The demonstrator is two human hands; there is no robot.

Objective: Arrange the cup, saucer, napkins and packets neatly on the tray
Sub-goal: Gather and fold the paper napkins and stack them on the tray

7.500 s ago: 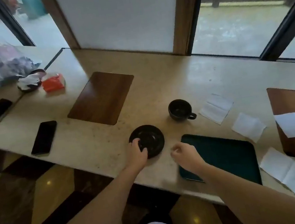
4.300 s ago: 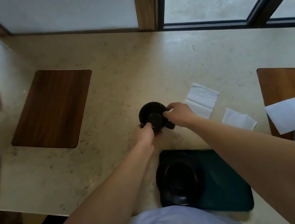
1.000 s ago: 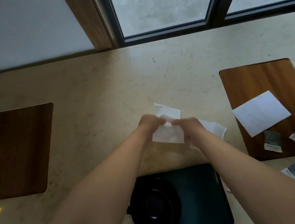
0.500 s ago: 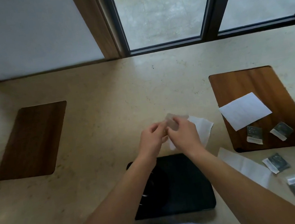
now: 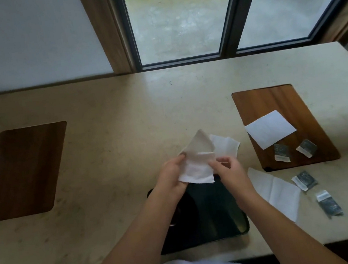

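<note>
My left hand point(image 5: 171, 173) and my right hand point(image 5: 227, 170) both pinch a white napkin point(image 5: 196, 164), held just above the far edge of the dark tray point(image 5: 222, 210); its top corner is folded over. The cup and saucer on the tray's left side are hidden under my left forearm. A second napkin point(image 5: 225, 147) lies on the counter behind my hands. A third napkin point(image 5: 277, 193) lies right of the tray. Another white napkin point(image 5: 269, 128) rests on the right wooden mat. Several dark packets lie there too: two on the mat point(image 5: 281, 152), point(image 5: 306, 147), two on the counter point(image 5: 304, 180), point(image 5: 329, 203).
The beige counter point(image 5: 123, 127) holds a wooden mat at the left point(image 5: 20, 171) and one at the right point(image 5: 276, 104). A window frame point(image 5: 181, 61) runs along the far edge. The counter's front edge is close to my body.
Since half a second ago my hands have moved apart and the napkin has opened out between them, with one corner folded up. Earlier, the saucer and cup went onto the tray.
</note>
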